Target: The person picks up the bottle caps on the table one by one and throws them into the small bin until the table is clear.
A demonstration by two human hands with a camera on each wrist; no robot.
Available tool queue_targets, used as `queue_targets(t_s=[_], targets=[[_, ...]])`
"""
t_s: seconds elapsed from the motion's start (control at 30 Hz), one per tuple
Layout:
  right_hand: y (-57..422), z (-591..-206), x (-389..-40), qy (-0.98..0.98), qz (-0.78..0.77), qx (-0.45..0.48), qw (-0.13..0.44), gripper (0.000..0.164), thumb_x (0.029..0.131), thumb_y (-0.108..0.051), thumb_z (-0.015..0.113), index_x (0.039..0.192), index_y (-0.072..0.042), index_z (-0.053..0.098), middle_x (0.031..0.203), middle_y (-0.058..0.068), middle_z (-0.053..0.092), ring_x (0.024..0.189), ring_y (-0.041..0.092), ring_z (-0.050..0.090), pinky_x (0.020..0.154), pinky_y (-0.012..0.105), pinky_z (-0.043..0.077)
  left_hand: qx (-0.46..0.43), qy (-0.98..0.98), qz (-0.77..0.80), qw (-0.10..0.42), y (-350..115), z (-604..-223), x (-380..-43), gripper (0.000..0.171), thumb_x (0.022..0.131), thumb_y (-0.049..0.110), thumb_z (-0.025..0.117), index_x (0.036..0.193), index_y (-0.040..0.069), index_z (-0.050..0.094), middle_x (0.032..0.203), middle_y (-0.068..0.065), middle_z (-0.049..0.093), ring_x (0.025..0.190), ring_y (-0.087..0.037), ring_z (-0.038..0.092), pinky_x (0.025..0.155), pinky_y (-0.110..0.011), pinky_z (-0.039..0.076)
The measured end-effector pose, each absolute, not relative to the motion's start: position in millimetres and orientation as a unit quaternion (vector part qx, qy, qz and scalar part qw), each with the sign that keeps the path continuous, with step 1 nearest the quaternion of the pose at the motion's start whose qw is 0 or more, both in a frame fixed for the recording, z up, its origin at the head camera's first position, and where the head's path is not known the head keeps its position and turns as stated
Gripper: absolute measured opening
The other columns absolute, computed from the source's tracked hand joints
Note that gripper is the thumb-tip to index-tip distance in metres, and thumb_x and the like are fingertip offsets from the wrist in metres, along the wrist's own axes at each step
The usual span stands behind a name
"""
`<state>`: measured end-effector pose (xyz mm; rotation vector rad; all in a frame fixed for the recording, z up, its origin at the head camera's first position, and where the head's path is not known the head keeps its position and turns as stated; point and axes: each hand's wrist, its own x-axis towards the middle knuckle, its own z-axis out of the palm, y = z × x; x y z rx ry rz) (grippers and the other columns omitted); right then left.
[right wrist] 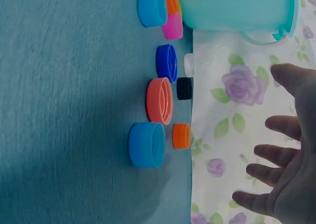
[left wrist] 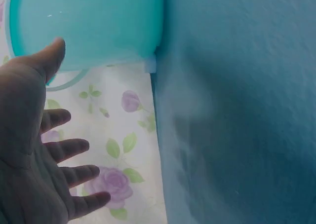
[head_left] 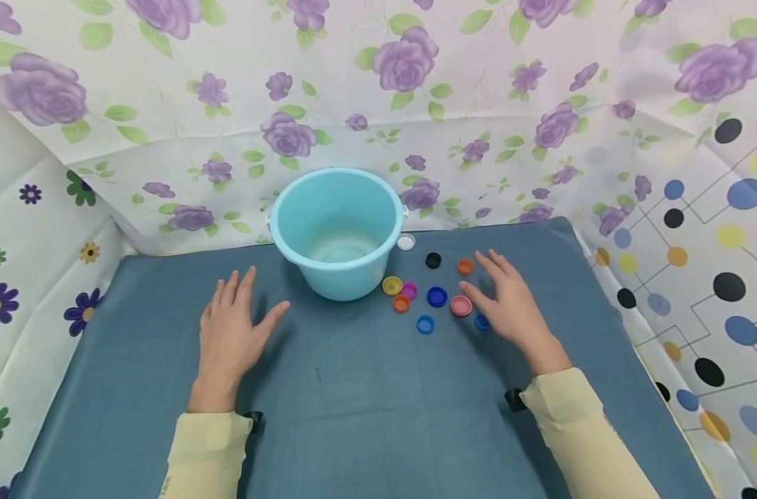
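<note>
Centrally, far edge of blue cloth (head_left: 353, 388): bucket (head_left: 347, 278), axis vertical, mouth up. Toward far right corner: bottle caps (head_left: 437, 296), mostly hollow side up. Left hand (head_left: 231, 339), near bucket, and right hand (head_left: 512, 305), above caps: fingers spread, pointing farward, holding nothing.

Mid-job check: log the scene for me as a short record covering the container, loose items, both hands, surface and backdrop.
Container: light-blue bucket, upright
Loose items: ten caps, right of the bucket
Colours: two orange, two lighter blue, one each white, black, yellow, magenta, dark blue, pink
Left side: left hand, fingers extended, holding nothing
Right side: right hand, fingers extended, touching no cap
Surface: blue-grey cloth
Backdrop: purple-flowered sheet
</note>
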<state>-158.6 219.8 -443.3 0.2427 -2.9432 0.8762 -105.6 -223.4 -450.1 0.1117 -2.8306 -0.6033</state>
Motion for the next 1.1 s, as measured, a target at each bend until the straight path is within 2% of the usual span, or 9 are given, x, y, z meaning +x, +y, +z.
queue_targets(t_s=[0.1, 0.2, 0.4, 0.67, 0.8, 0.93, 1.1], targets=[[219, -440, -159, -0.940, 0.330, 0.072, 0.048, 0.065, 0.087, -0.062, 0.050, 0.144, -0.035, 0.034, 0.153, 0.001, 0.029, 0.141, 0.029, 0.026, 0.104, 0.059, 0.030, 0.035, -0.957, -0.245, 0.150, -220, -444, -107, 0.075, 0.087, 0.062, 0.050, 0.148, 0.025, 0.027, 0.150, -0.015, 0.032, 0.139, -0.040, 0.026, 0.102, -0.066, 0.023], [218, -438, -159, -0.931, 0.354, 0.062, 0.067, 0.060, 0.087, -0.061, 0.050, 0.140, -0.034, 0.041, 0.148, 0.001, 0.038, 0.138, 0.026, 0.033, 0.104, 0.055, 0.034, 0.038, -0.943, -0.287, 0.164, -216, -442, -108, 0.065, 0.090, 0.056, 0.050, 0.146, 0.027, 0.033, 0.147, -0.011, 0.039, 0.138, -0.035, 0.031, 0.103, -0.062, 0.027], [216, -438, -158, -0.929, 0.357, 0.052, 0.077, 0.058, 0.088, -0.060, 0.051, 0.137, -0.030, 0.047, 0.144, 0.002, 0.045, 0.136, 0.026, 0.038, 0.103, 0.053, 0.036, 0.043, -0.929, -0.321, 0.177, -212, -443, -109, 0.054, 0.092, 0.051, 0.050, 0.141, 0.031, 0.042, 0.142, -0.007, 0.047, 0.135, -0.032, 0.039, 0.102, -0.057, 0.033], [218, -434, -162, -0.928, 0.356, 0.058, 0.090, 0.053, 0.089, -0.055, 0.053, 0.136, -0.030, 0.049, 0.141, 0.002, 0.047, 0.134, 0.026, 0.040, 0.103, 0.053, 0.037, 0.006, -0.872, -0.358, 0.334, -211, -421, -116, 0.033, 0.090, 0.029, 0.062, 0.122, 0.020, 0.065, 0.124, -0.008, 0.063, 0.120, -0.025, 0.056, 0.097, -0.047, 0.044], [219, -427, -167, -0.927, 0.356, 0.062, 0.099, 0.050, 0.090, -0.051, 0.054, 0.135, -0.030, 0.050, 0.141, 0.001, 0.048, 0.134, 0.026, 0.040, 0.102, 0.053, 0.037, -0.004, -0.843, -0.379, 0.382, -210, -403, -125, 0.029, 0.089, 0.027, 0.064, 0.116, 0.018, 0.069, 0.117, -0.003, 0.067, 0.112, -0.019, 0.061, 0.093, -0.039, 0.048], [221, -417, -173, -0.927, 0.354, 0.062, 0.106, 0.052, 0.089, -0.055, 0.053, 0.136, -0.030, 0.049, 0.141, 0.000, 0.048, 0.133, 0.025, 0.041, 0.101, 0.053, 0.038, 0.013, -0.822, -0.421, 0.383, -208, -389, -135, 0.025, 0.088, 0.031, 0.066, 0.112, 0.025, 0.070, 0.110, 0.003, 0.069, 0.103, -0.011, 0.063, 0.088, -0.027, 0.049], [222, -406, -182, -0.929, 0.351, 0.050, 0.105, 0.056, 0.089, -0.059, 0.050, 0.136, -0.030, 0.048, 0.141, 0.000, 0.047, 0.133, 0.025, 0.042, 0.099, 0.052, 0.039, 0.037, -0.800, -0.488, 0.348, -201, -380, -143, 0.023, 0.087, 0.030, 0.067, 0.108, 0.024, 0.072, 0.099, -0.001, 0.070, 0.089, -0.002, 0.062, 0.075, -0.016, 0.049]])
